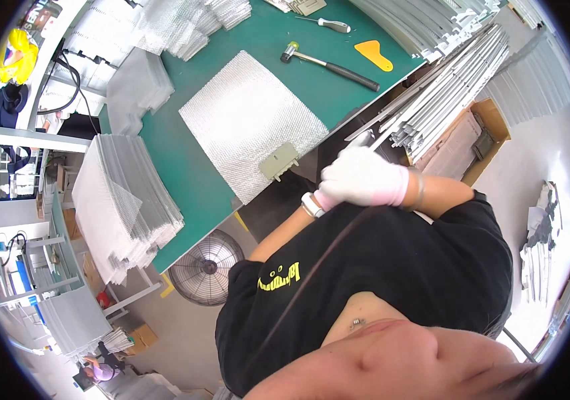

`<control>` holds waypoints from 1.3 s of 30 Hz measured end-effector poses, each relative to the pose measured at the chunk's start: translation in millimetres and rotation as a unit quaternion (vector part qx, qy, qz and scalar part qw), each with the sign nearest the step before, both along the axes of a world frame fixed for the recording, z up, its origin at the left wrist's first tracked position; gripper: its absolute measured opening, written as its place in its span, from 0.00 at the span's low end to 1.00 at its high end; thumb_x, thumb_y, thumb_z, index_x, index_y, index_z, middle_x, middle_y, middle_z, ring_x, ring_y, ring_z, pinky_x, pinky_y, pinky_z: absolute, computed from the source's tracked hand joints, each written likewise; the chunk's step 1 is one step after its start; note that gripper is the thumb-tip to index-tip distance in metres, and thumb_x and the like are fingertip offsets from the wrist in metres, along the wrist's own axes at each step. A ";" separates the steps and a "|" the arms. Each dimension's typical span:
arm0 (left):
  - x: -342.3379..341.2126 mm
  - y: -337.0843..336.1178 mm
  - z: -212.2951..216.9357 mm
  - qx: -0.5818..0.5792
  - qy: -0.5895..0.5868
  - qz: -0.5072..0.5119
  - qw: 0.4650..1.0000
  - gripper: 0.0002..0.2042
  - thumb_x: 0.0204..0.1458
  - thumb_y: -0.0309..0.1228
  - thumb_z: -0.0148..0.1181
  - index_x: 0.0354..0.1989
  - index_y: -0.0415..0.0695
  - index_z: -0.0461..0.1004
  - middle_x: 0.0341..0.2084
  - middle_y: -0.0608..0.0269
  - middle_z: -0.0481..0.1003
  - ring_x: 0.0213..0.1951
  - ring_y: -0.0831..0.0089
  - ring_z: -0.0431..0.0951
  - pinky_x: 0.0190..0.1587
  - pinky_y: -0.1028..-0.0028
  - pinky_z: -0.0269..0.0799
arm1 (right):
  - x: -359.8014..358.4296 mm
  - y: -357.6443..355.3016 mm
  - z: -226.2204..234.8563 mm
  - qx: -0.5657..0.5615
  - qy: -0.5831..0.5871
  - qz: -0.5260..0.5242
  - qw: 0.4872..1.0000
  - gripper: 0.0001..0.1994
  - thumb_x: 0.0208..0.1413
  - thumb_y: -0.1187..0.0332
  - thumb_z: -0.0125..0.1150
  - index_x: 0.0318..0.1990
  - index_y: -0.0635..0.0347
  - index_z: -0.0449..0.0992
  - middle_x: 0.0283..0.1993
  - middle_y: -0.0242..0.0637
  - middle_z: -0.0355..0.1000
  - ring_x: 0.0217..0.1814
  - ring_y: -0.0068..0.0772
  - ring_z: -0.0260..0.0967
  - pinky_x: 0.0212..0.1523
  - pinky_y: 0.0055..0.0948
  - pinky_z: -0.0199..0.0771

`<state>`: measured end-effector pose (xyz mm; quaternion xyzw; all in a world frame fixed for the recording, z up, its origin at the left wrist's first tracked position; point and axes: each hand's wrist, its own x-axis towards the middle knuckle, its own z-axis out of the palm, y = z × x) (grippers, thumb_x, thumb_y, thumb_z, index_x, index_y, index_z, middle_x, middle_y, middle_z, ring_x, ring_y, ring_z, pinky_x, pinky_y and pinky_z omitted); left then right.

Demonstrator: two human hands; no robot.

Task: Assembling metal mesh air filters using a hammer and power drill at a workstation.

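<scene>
Both my hands are together in front of my chest, just off the near edge of the green table. My right hand (367, 177), in a white glove with a pink cuff, is closed, and its fingertips are largely hidden. What it holds, if anything, I cannot make out. Behind it my left hand (325, 199) is mostly covered; only the pink glove cuff shows, above a white wristwatch. Close to the left hand, a small grey-green bracket plate (279, 161) lies on a silver bubble-foil sheet (248, 113). Thin silver metal strips (425, 125) lie bundled just beyond my right hand.
On the green table (195, 230) lie a hammer (338, 71), a screwdriver (333, 26) and an orange scraper (373, 55). Stacked foil sheets (118, 203) stand at its left end. A floor fan (209, 265) sits below the near edge, and a cardboard box (495, 133) at right.
</scene>
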<state>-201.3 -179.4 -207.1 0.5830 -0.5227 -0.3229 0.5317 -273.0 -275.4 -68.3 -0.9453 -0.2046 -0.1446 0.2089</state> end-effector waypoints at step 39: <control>-10.0 138.2 45.4 -0.109 -0.013 0.446 0.888 0.36 0.55 0.30 0.64 0.70 0.35 0.55 0.63 0.50 0.63 0.66 0.58 0.62 0.69 0.59 0.56 | 168.7 -96.4 -54.9 0.909 0.054 -0.074 0.406 0.09 0.67 0.62 0.59 0.39 0.56 0.70 0.35 0.32 0.69 0.38 0.31 0.70 0.43 0.35 0.77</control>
